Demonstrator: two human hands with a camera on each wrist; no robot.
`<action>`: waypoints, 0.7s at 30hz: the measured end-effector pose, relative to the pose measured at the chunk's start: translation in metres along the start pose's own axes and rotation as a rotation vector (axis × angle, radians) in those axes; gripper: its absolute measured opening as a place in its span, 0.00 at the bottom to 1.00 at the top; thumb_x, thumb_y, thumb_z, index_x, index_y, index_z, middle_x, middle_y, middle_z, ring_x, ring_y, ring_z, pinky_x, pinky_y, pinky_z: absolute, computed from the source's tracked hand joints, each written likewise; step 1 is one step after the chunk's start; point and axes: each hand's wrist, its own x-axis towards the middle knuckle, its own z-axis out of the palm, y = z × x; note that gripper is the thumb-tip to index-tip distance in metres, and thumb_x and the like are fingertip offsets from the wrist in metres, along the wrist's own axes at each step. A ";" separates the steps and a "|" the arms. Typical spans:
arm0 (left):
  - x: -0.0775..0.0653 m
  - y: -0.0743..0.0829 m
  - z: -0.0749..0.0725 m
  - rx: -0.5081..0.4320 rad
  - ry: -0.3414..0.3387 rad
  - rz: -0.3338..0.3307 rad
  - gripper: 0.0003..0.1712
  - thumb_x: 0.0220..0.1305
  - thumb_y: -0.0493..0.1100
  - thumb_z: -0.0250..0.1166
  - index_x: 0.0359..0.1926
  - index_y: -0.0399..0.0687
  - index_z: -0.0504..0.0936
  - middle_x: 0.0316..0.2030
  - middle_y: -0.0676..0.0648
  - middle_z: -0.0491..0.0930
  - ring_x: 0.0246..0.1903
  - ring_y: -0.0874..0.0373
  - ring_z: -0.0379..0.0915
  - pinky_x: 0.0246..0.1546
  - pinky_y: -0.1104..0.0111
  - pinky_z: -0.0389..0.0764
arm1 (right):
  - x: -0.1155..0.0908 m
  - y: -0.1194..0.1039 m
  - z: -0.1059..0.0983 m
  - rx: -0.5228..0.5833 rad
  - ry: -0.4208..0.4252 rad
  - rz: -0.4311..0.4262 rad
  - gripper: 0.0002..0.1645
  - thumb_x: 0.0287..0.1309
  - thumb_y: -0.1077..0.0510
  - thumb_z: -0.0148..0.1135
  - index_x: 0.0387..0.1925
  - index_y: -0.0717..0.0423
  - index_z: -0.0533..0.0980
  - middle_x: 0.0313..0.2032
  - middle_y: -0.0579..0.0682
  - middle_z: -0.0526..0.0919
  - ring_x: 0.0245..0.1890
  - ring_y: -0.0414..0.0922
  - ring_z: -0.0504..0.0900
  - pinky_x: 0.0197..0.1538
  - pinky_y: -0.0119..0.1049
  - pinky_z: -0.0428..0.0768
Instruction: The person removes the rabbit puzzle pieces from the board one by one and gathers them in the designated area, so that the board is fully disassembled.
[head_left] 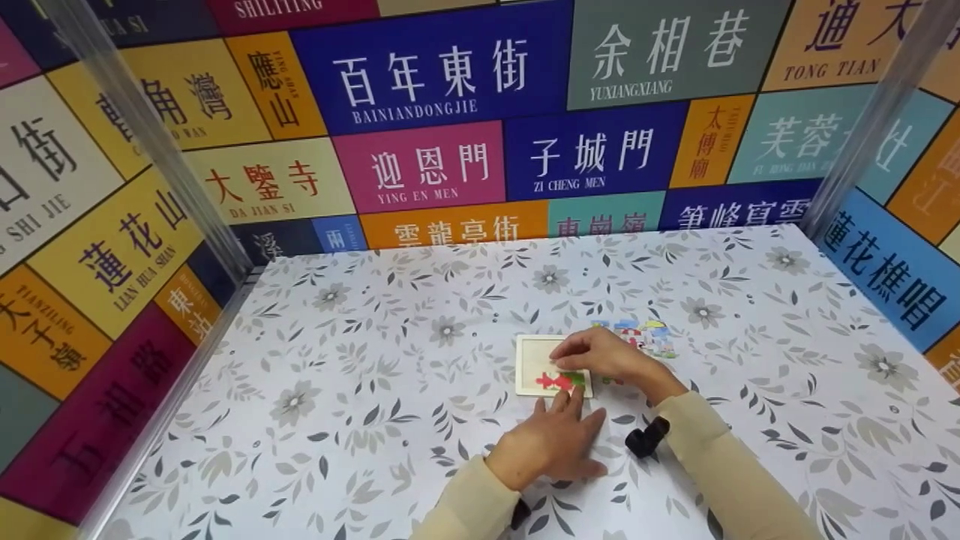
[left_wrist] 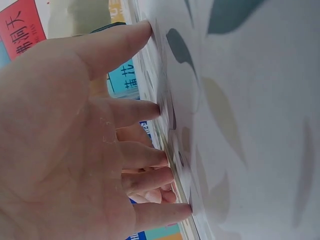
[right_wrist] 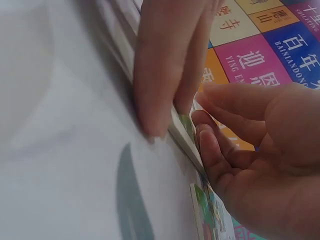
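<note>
A small cream puzzle tray (head_left: 529, 364) lies on the table, with red and green puzzle pieces (head_left: 555, 381) along its near side. My left hand (head_left: 551, 446) is spread with straight fingers; its fingertips touch the tray's near edge and the tabletop. The right hand (head_left: 611, 356) reaches over the tray from the right, with bent fingers and the tips close together at the tray's inside. In the right wrist view, the right hand (right_wrist: 270, 150) has its fingertips low beside a green piece (right_wrist: 188, 124). Whether it pinches a piece is hidden.
Loose colorful puzzle pieces (head_left: 660, 341) lie right of the tray, partly behind the right hand. The tabletop (head_left: 360, 420) has a grey leaf and flower cover. Panels with printed signs (head_left: 435, 75) stand behind and at the sides, with clear corner posts (head_left: 150, 97).
</note>
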 end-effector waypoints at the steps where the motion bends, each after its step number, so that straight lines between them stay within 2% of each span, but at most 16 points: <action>1: 0.000 0.000 0.000 -0.002 -0.001 -0.001 0.45 0.65 0.70 0.59 0.78 0.68 0.55 0.81 0.48 0.44 0.80 0.52 0.41 0.76 0.51 0.58 | 0.000 0.000 -0.001 -0.004 -0.005 -0.003 0.13 0.63 0.56 0.68 0.46 0.58 0.85 0.45 0.54 0.89 0.46 0.41 0.83 0.54 0.37 0.79; 7: -0.001 -0.002 0.000 -0.013 -0.009 0.003 0.47 0.63 0.72 0.59 0.78 0.71 0.52 0.81 0.49 0.42 0.80 0.52 0.39 0.77 0.44 0.52 | -0.004 -0.003 -0.003 -0.030 -0.028 0.011 0.09 0.59 0.59 0.70 0.41 0.58 0.86 0.40 0.53 0.88 0.37 0.38 0.79 0.45 0.30 0.76; 12: -0.001 -0.009 -0.001 -0.043 -0.032 0.027 0.50 0.61 0.72 0.62 0.78 0.72 0.51 0.81 0.50 0.41 0.80 0.51 0.39 0.77 0.41 0.46 | -0.004 -0.005 -0.002 -0.076 -0.041 0.009 0.07 0.57 0.58 0.72 0.37 0.56 0.86 0.40 0.51 0.86 0.38 0.40 0.81 0.46 0.32 0.77; 17: -0.003 -0.015 -0.002 -0.071 -0.037 0.056 0.49 0.60 0.71 0.63 0.78 0.74 0.51 0.81 0.50 0.41 0.81 0.51 0.37 0.77 0.41 0.46 | -0.005 -0.006 -0.003 -0.092 -0.043 -0.022 0.05 0.57 0.59 0.72 0.34 0.56 0.87 0.41 0.52 0.84 0.40 0.42 0.77 0.47 0.35 0.74; 21: -0.005 -0.015 -0.001 -0.067 -0.027 0.052 0.49 0.61 0.71 0.62 0.78 0.75 0.51 0.81 0.50 0.41 0.81 0.52 0.37 0.77 0.42 0.47 | -0.004 -0.006 -0.002 -0.095 -0.051 -0.029 0.05 0.58 0.57 0.71 0.34 0.56 0.86 0.40 0.52 0.83 0.40 0.42 0.76 0.46 0.34 0.73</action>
